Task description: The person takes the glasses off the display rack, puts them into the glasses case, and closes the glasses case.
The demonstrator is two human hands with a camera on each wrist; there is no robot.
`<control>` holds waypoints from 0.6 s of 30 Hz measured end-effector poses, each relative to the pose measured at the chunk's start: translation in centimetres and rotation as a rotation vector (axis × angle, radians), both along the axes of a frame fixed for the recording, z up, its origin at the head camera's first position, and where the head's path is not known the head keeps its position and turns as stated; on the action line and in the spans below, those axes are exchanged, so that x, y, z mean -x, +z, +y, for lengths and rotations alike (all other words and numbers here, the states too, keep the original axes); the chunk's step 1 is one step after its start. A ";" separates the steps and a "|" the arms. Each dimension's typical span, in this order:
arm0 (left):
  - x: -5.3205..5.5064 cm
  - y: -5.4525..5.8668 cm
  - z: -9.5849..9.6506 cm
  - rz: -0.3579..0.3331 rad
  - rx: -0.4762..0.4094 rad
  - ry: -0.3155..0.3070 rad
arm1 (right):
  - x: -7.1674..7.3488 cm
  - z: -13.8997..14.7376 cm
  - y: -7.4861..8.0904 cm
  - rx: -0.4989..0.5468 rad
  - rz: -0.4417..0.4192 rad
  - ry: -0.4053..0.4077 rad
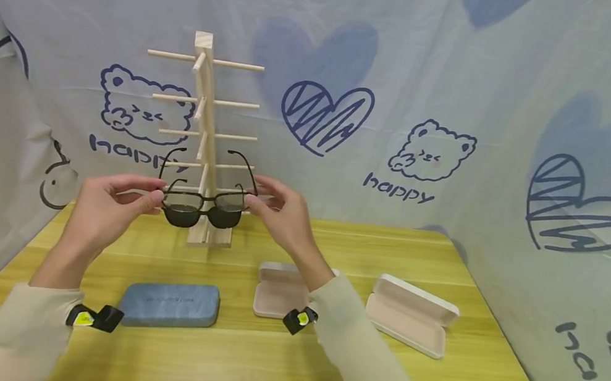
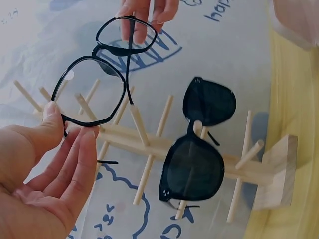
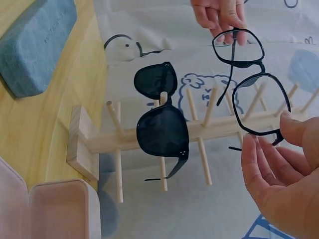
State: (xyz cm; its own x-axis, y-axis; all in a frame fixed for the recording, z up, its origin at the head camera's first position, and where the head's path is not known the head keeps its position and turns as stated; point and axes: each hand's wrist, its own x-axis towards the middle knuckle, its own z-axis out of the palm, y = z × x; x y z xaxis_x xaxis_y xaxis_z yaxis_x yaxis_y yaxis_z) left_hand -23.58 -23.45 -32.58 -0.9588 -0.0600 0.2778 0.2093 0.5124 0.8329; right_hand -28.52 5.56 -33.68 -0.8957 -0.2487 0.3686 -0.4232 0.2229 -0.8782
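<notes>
Black-framed clear eyeglasses (image 1: 208, 197) are held up in front of a wooden display rack (image 1: 207, 93), temples toward the rack. My left hand (image 1: 108, 210) pinches their left hinge corner between thumb and fingers. At the opposite corner my right hand (image 1: 286, 216) pinches the frame the same way. Dark sunglasses (image 2: 192, 144) rest on a low peg of the rack; in the head view the eyeglasses partly cover them. Both wrist views show the eyeglasses (image 3: 261, 104) apart from the sunglasses, higher along the post.
A blue glasses case (image 1: 170, 305) lies closed at the front left of the wooden table (image 1: 220, 361). Two pale cases stand open to the right, one pink-lined case (image 1: 274, 299) partly behind my right forearm, the other case (image 1: 409, 316) farther right. Printed cloth (image 1: 409, 52) hangs behind.
</notes>
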 end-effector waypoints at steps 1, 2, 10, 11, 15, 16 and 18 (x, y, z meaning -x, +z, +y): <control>-0.1 0.0 0.1 -0.004 -0.005 -0.011 | -0.2 0.2 -0.1 0.008 -0.008 0.000; -0.2 -0.1 0.1 -0.008 -0.008 -0.029 | -0.3 0.3 -0.1 0.014 -0.013 0.002; -0.7 -0.5 0.6 -0.049 -0.092 -0.179 | -1.9 1.9 -0.6 0.018 -0.041 0.020; -0.8 -0.6 0.7 -0.055 -0.093 -0.192 | -2.2 2.1 -0.7 0.016 -0.047 0.017; -1.3 -0.7 1.2 -0.098 -0.051 -0.217 | -3.2 2.9 -0.7 0.009 -0.065 0.002; -1.5 -0.8 1.4 -0.105 -0.046 -0.224 | -3.5 3.1 -0.7 0.010 -0.068 -0.003; -1.6 -0.9 1.9 -0.116 -0.046 -0.240 | -4.0 3.5 -0.6 0.012 -0.074 -0.011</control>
